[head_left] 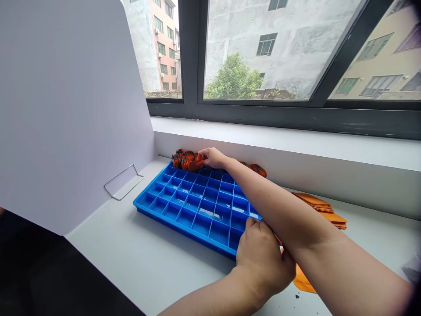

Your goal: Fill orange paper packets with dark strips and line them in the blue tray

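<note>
My right hand (213,158) reaches across to the far side of a blue compartment tray (184,230). Its fingers pinch a flat orange packet (196,165) with dark edges. Beside it, bundles of similar orange-and-black packets (182,159) stand packed along the tray's far edge. My left hand (263,256) is closed at the tray's near right corner, below the right forearm. A sliver of orange shows by its fingers, but what they hold is hidden. Part of an orange sheet (304,281) shows right of this hand.
A stack of flat orange packets (322,208) lies on the white table (164,254) to the right. More bundles (258,170) show behind the right forearm. A wire stand (124,182) touches the white panel (72,114) at left. Dark crumbs (297,296) lie near the front. Windows rise behind.
</note>
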The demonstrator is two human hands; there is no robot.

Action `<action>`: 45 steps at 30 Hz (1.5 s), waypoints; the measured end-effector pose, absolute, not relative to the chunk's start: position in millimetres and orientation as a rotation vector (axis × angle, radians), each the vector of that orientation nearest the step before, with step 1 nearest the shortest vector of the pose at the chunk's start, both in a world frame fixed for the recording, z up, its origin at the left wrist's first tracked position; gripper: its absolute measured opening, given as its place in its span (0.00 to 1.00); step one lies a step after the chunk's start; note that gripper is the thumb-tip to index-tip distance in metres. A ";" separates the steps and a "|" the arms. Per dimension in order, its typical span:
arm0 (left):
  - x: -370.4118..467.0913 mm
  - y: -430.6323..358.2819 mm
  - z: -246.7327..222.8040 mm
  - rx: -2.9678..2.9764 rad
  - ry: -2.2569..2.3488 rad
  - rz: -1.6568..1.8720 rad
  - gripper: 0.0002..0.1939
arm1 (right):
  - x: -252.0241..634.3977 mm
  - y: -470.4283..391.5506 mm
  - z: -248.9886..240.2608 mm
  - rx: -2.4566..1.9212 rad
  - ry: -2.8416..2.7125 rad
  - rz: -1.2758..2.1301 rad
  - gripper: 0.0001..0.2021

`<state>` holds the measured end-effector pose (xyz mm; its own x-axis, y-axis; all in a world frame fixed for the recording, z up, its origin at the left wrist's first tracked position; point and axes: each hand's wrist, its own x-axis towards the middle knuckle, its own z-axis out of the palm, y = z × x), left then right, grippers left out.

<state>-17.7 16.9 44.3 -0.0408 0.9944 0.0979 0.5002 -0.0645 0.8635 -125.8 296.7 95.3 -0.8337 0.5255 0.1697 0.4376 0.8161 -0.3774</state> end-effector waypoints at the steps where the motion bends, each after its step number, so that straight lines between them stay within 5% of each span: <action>1: -17.7 16.6 44.6 1.622 1.601 1.029 0.13 | -126.2 297.4 95.8 -0.748 -2.759 0.441 0.03; 9: -18.5 17.5 45.9 1.628 1.618 1.074 0.30 | -144.1 283.1 93.2 -0.821 -2.866 0.054 0.16; 15: -17.7 18.3 40.7 1.716 1.642 1.098 0.32 | -143.3 264.3 90.2 -0.955 -2.758 -0.127 0.18; 22: -13.7 16.0 29.8 2.238 1.532 0.951 0.13 | -78.9 239.2 107.0 -0.997 -2.590 -0.167 0.12; 29: -14.7 17.3 22.1 2.751 1.333 0.874 0.09 | 60.2 181.9 102.7 -1.187 -2.297 -0.177 0.20; 40: -16.0 10.6 30.8 2.881 1.213 0.801 0.09 | 217.1 87.6 58.3 -1.238 -2.189 0.033 0.26; 45: -15.6 11.0 29.8 2.919 1.236 0.670 0.17 | 246.6 71.1 36.8 -1.222 -2.200 0.116 0.27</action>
<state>-15.6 11.0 29.8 0.6241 0.6656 0.4093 0.7063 -0.7046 0.0689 246.6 71.1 36.8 -0.3864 0.7945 0.4685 0.7410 0.5699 -0.3553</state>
